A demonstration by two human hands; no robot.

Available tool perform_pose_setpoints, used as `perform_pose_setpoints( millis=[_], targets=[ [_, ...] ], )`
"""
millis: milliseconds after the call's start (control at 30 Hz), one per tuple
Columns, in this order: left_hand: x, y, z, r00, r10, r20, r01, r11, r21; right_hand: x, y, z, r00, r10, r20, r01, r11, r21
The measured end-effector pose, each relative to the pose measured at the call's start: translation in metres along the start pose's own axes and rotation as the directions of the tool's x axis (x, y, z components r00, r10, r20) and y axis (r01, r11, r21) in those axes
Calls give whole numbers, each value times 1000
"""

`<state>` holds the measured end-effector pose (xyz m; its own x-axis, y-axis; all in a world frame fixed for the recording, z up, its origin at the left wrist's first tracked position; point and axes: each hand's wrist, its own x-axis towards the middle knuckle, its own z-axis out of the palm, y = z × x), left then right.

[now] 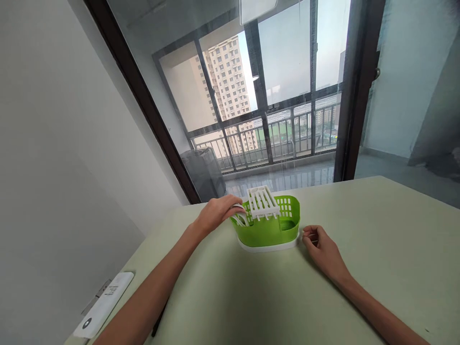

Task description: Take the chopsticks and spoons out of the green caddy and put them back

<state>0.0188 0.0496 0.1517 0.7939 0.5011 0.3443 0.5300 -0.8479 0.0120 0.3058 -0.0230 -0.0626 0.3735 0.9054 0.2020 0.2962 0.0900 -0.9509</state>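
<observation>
A lime-green plastic caddy [268, 230] with slotted walls stands on a white base tray [268, 247] in the middle of the pale green table. A white slotted insert [263, 202] sits tilted on its top. My left hand [216, 214] reaches in at the caddy's left end, fingers curled on white curved pieces [240, 216] that stick out of it. My right hand [321, 249] rests on the table just right of the base tray, fingers curled, thumb and forefinger pinched close to the tray's rim; whether it holds anything is unclear.
The pale green table [359, 268] runs to a glass balcony door at the back. A white remote-like device [104, 310] lies at the table's left edge near the wall. A thin dark object [158, 320] lies partly under my left forearm.
</observation>
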Motion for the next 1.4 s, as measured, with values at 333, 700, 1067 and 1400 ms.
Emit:
perform_pose_setpoints(
  millis=[333, 700, 1067, 1400],
  targets=[
    [-32, -51, -39, 590, -741, -320, 539, 657, -528, 0, -1, 1, 1000, 0, 4, 0, 1000, -10],
    [-127, -82, -45, 500, -591, 633, 865, 298, -405, -1, -1, -1, 1000, 0, 25, 2, 998, -61],
    [-131, -88, -20, 217, -444, 869, 829, 554, 76, -1, -3, -5, 999, -7, 35, 10, 995, -98],
    [-131, -98, 13, 79, -516, 853, 791, 553, 261, -2, 0, -5, 998, 4, 55, 2, 994, -113]
  ],
)
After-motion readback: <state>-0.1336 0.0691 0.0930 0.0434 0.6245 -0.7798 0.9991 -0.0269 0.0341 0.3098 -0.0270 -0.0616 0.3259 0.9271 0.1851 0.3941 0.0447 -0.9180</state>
